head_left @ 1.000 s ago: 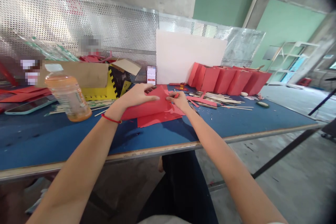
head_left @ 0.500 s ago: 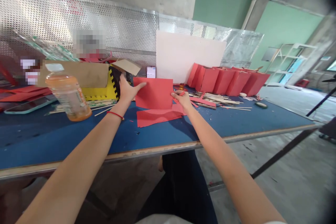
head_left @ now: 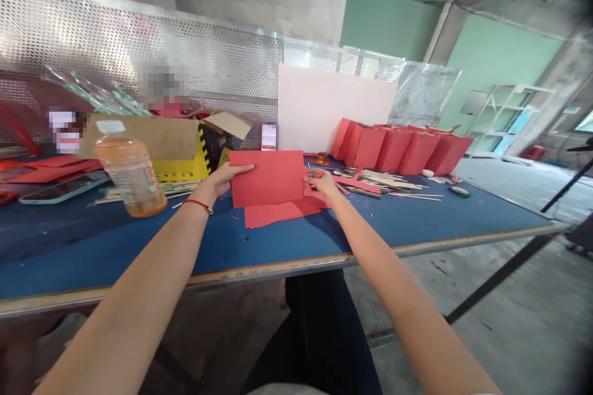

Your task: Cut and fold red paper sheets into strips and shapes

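My left hand (head_left: 221, 180) grips a red paper sheet (head_left: 267, 179) by its left edge, thumb on the near face and fingers behind. The sheet is tilted up and faces me. At its right edge, my right hand (head_left: 320, 182) is closed, fingertips at or just beside the edge. A small red object (head_left: 319, 176) shows between its fingers; its kind is unclear. Below the raised sheet, more red sheets (head_left: 282, 215) lie on the blue tabletop (head_left: 278, 247).
Left are an orange drink bottle (head_left: 132, 173), a phone (head_left: 65, 187) and a yellow box (head_left: 180, 168). Thin wooden sticks (head_left: 393, 181) lie right of my hands, before a row of red paper bags (head_left: 410, 151). Behind stands a white board (head_left: 333, 105). Another person sits beyond the mesh.
My left hand has closed on the left edge of the red sheet; its fingers were spread before. The sheet has come slightly lower and nearer. My right hand stays at the right edge.
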The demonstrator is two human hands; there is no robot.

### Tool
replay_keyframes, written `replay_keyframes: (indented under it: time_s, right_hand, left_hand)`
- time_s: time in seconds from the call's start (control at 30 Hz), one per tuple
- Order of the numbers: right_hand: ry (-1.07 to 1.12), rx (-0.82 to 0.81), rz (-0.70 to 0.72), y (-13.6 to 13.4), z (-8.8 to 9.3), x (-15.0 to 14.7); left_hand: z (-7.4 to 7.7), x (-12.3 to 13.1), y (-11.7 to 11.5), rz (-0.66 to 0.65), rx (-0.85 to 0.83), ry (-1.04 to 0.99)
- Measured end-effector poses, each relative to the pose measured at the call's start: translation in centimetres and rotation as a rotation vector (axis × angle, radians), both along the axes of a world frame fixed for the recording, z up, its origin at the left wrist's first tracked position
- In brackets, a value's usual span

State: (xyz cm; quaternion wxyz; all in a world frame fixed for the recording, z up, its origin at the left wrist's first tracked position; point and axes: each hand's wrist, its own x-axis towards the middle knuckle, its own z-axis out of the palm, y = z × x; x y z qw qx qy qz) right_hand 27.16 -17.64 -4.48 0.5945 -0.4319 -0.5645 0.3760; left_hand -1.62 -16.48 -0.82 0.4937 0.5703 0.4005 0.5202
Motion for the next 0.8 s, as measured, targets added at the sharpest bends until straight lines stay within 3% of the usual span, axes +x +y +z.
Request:
replay_keyframes:
  time_s: [0.13, 0.33, 0.57, 0.8]
  right_hand:
    - [-0.024, -0.054, 0.011, -0.3, 0.0, -0.3]
    - [-0.049, -0.083, -0.014, -0.3, 0.4, -0.4]
    - [-0.067, -0.089, -0.025, -0.5, 0.3, -0.4]
    - [-0.104, -0.059, -0.041, -0.4, 0.4, -0.3]
  left_hand:
    - [-0.4, -0.1, -0.2, -0.053, -0.028, 0.037]
    - [-0.8, 0.7, 0.7, 0.060, 0.063, 0.000]
    - [-1.6, -0.1, 0.4, -0.052, -0.009, 0.109]
    - [-2.2, 0.7, 2.0, 0.128, 0.155, 0.161]
